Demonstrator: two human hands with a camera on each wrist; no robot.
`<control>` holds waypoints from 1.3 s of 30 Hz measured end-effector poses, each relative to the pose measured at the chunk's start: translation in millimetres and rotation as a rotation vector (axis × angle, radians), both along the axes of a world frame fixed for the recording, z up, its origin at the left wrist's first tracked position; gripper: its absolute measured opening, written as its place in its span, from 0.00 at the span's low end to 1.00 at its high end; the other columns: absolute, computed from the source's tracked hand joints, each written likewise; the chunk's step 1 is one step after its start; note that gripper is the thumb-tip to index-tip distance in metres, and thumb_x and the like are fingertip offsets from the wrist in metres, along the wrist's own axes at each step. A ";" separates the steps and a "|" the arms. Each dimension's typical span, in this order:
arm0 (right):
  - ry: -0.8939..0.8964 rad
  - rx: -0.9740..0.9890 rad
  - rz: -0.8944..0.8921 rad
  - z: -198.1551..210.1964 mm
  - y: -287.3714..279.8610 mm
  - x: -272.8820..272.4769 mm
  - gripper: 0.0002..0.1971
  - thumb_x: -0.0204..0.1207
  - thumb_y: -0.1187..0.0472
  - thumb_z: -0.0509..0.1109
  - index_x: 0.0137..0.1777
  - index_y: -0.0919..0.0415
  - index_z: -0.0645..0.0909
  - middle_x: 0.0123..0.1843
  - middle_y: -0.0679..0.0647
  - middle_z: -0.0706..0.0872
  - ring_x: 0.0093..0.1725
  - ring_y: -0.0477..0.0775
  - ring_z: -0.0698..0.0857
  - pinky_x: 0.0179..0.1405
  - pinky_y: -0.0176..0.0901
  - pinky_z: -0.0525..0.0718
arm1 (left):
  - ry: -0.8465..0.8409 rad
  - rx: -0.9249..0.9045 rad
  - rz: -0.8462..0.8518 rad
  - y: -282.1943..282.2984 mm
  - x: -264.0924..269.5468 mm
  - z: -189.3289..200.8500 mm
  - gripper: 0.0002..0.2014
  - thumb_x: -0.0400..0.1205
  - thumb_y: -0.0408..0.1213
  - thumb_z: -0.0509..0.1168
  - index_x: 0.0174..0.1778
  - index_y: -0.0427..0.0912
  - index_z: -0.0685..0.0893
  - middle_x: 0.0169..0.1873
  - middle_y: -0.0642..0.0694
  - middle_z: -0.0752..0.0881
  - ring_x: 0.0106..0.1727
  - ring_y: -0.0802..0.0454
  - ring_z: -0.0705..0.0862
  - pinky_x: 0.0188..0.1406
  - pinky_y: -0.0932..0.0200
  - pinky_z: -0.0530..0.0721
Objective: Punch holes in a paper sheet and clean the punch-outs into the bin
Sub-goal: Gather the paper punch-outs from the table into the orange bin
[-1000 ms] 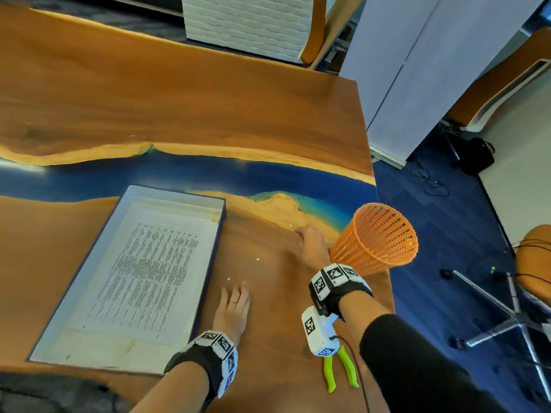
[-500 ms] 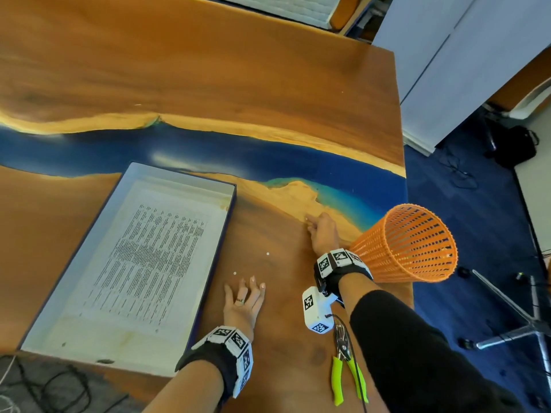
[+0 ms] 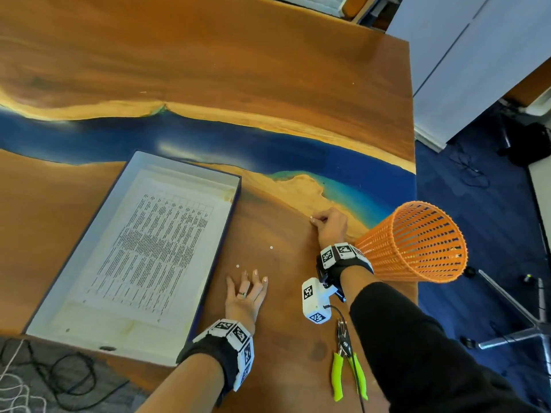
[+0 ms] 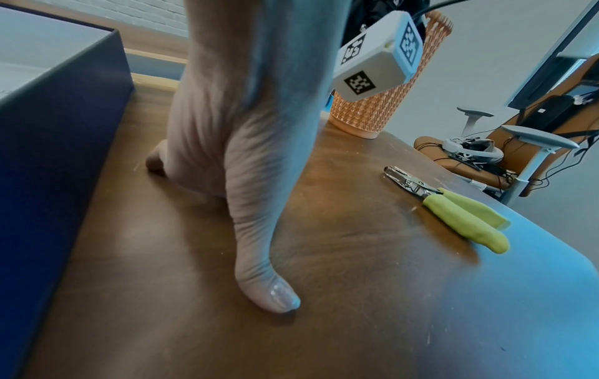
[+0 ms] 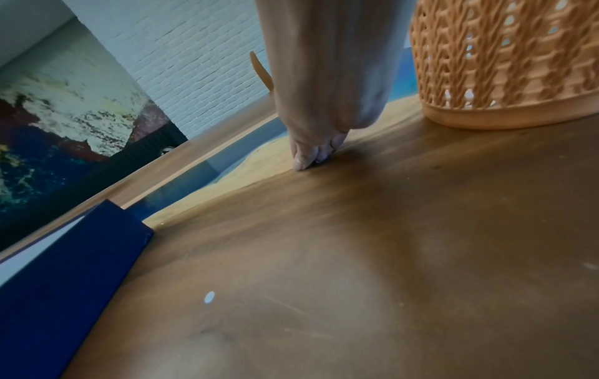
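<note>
A printed paper sheet point(image 3: 155, 248) lies inside a shallow blue-walled box point(image 3: 208, 263) on the left of the wooden table. Three small white punch-outs lie on the wood: one point(image 3: 237, 266) just ahead of my left hand, one point(image 3: 271, 247) in the middle, also in the right wrist view point(image 5: 209, 297), and one point(image 3: 311, 217) at my right fingertips. My left hand point(image 3: 246, 289) rests flat with spread fingers. My right hand point(image 3: 326, 225) has curled fingers, and its fingertips point(image 5: 308, 156) bunch together on the table at that far punch-out. The orange mesh bin point(image 3: 417, 245) stands just right of it.
A hole punch with green handles point(image 3: 347, 365) lies near the table's front edge, behind my right wrist. The table's right edge point(image 3: 413, 162) runs just past the bin, with blue carpet and an office chair base point(image 3: 521, 323) beyond. Black cables point(image 3: 68, 380) lie at the front left.
My right hand's fingers have curled from stretched out to bunched at the far punch-out. My left hand has stayed flat, its fingers spread a little wider. The head view has tilted down.
</note>
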State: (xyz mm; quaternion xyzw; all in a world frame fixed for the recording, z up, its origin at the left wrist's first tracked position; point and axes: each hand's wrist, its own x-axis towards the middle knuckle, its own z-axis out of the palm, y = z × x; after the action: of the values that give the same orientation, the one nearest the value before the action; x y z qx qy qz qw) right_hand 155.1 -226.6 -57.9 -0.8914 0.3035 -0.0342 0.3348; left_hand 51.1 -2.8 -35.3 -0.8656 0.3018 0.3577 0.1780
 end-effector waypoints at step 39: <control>0.089 -0.015 0.112 26.2 1.9 -13.5 0.10 0.76 0.76 0.59 0.43 0.60 0.76 0.47 0.57 0.79 0.46 0.56 0.78 0.48 0.51 0.79 | -0.049 -0.013 0.017 1.3 -5.2 5.5 0.45 0.82 0.29 0.61 0.82 0.40 0.32 0.83 0.38 0.40 0.84 0.36 0.43 0.79 0.29 0.52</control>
State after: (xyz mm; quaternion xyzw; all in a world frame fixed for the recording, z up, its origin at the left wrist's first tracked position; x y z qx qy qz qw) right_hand 141.5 -224.7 -31.7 -0.9100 0.2676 0.0218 0.3158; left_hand 45.9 -1.4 -29.8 -0.8778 0.2923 0.3357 0.1768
